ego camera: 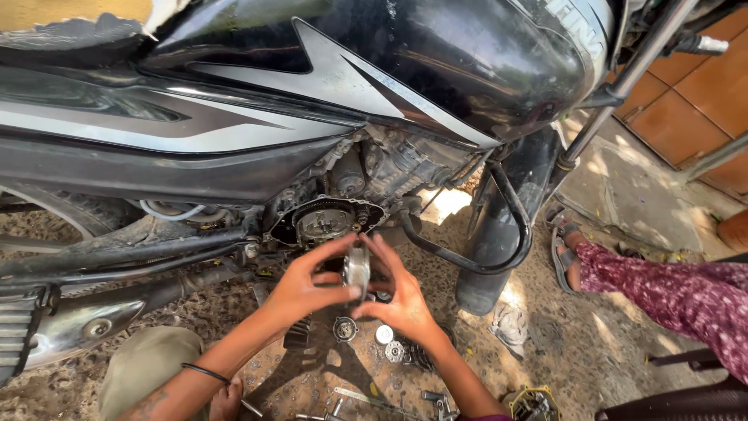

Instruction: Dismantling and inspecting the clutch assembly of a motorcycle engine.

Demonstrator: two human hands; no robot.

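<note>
between your palms, both your left hand (pixel 300 290) and right hand (pixel 403 300) clamp fingers on a round metal clutch part (pixel 357 270), held upright. just below the grip, small gears and bolts (pixel 389 343) lie on the dirt. beyond it, open engine case (pixel 326 222) under the black motorcycle tank (pixel 436 54).

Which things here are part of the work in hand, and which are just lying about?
In use: round metal part held between left hand and right hand; open engine side of the motorcycle.

Lying about: small round parts on the ground, tools, rag.
</note>
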